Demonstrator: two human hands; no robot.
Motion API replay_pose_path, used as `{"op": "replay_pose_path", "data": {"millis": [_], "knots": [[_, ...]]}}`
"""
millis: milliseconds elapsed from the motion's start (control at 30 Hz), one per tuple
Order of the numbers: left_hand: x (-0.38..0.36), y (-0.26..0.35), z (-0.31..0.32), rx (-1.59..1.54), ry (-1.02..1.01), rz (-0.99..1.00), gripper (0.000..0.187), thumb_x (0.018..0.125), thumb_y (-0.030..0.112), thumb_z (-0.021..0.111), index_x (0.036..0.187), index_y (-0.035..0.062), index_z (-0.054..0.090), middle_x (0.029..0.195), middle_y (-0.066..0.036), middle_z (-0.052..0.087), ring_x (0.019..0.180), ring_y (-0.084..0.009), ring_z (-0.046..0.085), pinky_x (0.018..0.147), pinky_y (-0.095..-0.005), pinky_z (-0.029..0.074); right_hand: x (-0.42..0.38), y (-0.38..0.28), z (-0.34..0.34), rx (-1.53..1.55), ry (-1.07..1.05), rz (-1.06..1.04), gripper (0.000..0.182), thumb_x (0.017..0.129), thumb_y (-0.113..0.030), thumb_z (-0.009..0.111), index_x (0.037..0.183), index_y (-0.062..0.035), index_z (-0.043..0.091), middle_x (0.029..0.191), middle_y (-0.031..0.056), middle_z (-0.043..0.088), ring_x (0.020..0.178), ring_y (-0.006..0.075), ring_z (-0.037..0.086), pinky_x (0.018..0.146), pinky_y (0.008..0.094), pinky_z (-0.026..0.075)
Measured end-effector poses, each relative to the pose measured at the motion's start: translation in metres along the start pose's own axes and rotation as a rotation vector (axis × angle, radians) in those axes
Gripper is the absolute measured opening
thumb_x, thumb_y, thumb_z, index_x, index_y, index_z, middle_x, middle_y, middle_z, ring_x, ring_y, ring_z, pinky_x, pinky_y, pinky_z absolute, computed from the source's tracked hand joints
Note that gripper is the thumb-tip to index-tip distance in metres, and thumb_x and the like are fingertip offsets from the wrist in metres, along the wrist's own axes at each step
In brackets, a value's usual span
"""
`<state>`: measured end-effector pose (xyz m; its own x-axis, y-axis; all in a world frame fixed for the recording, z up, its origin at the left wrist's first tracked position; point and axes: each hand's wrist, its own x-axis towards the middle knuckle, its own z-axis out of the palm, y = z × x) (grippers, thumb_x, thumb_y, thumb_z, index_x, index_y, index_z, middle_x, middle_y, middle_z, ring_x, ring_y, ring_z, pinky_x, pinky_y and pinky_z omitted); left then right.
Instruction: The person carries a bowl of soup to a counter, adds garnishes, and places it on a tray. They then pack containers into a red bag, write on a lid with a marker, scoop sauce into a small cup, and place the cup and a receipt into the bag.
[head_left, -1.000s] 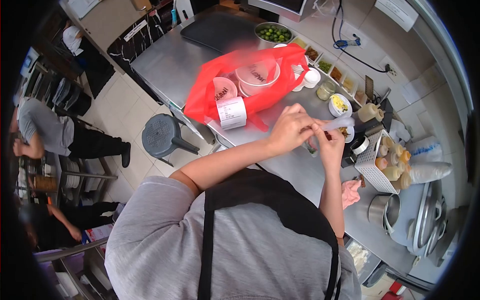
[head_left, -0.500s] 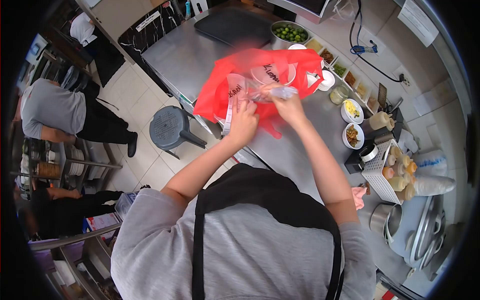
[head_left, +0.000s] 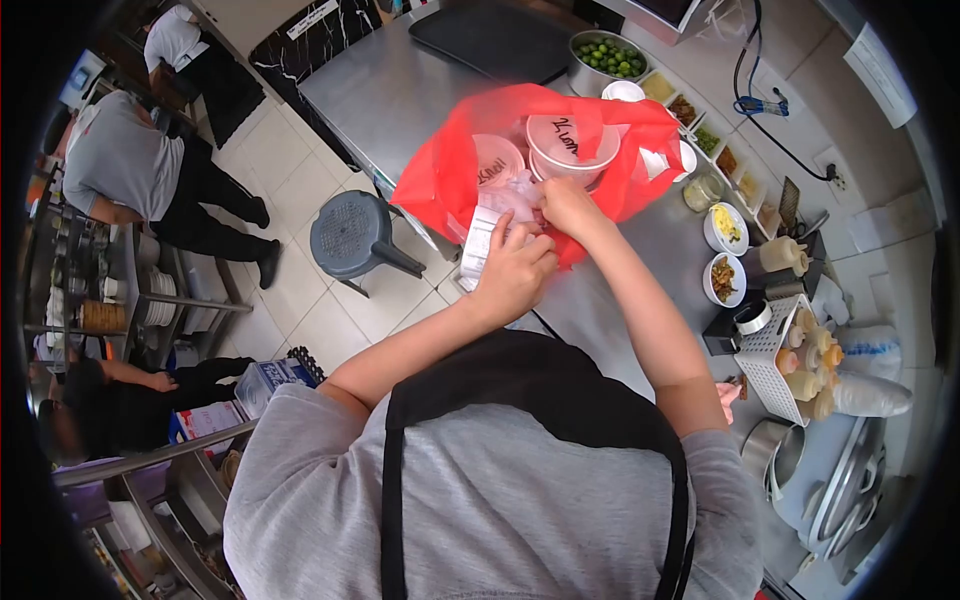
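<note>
A red plastic bag (head_left: 440, 170) lies spread open on the steel table (head_left: 360, 90). Inside it are two round lidded containers with black handwriting, one on the left (head_left: 492, 160) and a larger one (head_left: 580, 145) beside it. At the bag's near edge, my left hand (head_left: 515, 262) has its fingers bent round a white ridged item (head_left: 481, 240). My right hand (head_left: 572, 208) is closed on a crumpled clear plastic bag (head_left: 515, 196), just in front of the larger container.
A grey stool (head_left: 350, 235) stands left of the table. Along the wall are a bowl of green limes (head_left: 608, 60), two small food bowls (head_left: 725, 228) and a white basket of bottles (head_left: 775, 360). Two people (head_left: 120, 160) stand at the far left; another (head_left: 120, 400) is lower left.
The clear plastic has come down toward the bag's near edge. My left hand has shifted right and down, and the white ridged item shows more. Both containers are more exposed.
</note>
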<state>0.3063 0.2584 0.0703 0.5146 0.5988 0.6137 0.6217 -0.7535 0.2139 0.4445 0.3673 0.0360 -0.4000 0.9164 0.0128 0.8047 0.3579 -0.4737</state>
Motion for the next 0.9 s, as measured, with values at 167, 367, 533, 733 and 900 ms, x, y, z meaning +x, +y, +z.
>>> {"op": "replay_pose_path", "data": {"millis": [167, 367, 533, 733, 900], "knots": [[0.003, 0.009, -0.012, -0.136, 0.048, 0.060, 0.011, 0.059, 0.005, 0.058, 0.070, 0.0063, 0.058, 0.084, -0.005, 0.055, 0.089, -0.0253, 0.049, 0.090, -0.0454, 0.033, -0.003, 0.009, 0.019, 0.032, -0.051, 0.030, 0.018, 0.070, -0.005, 0.053, 0.084, 0.0036, 0.061, 0.078, 0.0259, 0.058, 0.076, 0.0389, 0.058, 0.067, 0.0446, 0.045], [0.003, 0.015, -0.013, -0.230, -0.023, 0.134, 0.011, 0.059, 0.006, 0.063, 0.069, 0.0063, 0.059, 0.080, -0.005, 0.055, 0.085, -0.0240, 0.050, 0.086, -0.0420, 0.035, 0.006, 0.026, 0.043, 0.249, -0.125, 0.006, 0.024, 0.072, -0.001, 0.052, 0.095, 0.0024, 0.057, 0.082, 0.0235, 0.059, 0.078, 0.0353, 0.059, 0.066, 0.0395, 0.045], [-0.001, -0.001, -0.033, -0.327, 0.058, -0.072, 0.016, 0.060, 0.011, 0.070, 0.067, 0.0057, 0.057, 0.086, -0.005, 0.055, 0.091, -0.0249, 0.048, 0.083, -0.0407, 0.038, -0.032, 0.010, 0.007, 0.252, 0.170, -0.119, 0.022, 0.080, -0.002, 0.047, 0.100, 0.0030, 0.055, 0.086, 0.0177, 0.062, 0.075, 0.0265, 0.060, 0.067, 0.0324, 0.047], [-0.019, -0.046, -0.041, -0.313, 0.160, -0.546, 0.019, 0.066, 0.005, 0.069, 0.070, 0.0050, 0.050, 0.087, -0.007, 0.058, 0.079, -0.0217, 0.053, 0.071, -0.0331, 0.043, -0.069, -0.001, 0.014, 1.210, -0.245, 0.522, 0.031, 0.087, -0.031, 0.052, 0.095, -0.0016, 0.059, 0.086, 0.0076, 0.062, 0.077, 0.0137, 0.059, 0.069, 0.0251, 0.046], [-0.042, -0.061, -0.021, -1.096, 0.124, -0.955, 0.024, 0.073, -0.005, 0.062, 0.086, 0.0043, 0.044, 0.087, -0.008, 0.058, 0.077, -0.0120, 0.057, 0.069, -0.0236, 0.045, -0.083, -0.029, 0.020, 1.388, -0.227, 0.368, 0.018, 0.084, -0.025, 0.058, 0.086, -0.0062, 0.058, 0.074, -0.0026, 0.057, 0.060, 0.0020, 0.051, 0.049, 0.0141, 0.036]]}}
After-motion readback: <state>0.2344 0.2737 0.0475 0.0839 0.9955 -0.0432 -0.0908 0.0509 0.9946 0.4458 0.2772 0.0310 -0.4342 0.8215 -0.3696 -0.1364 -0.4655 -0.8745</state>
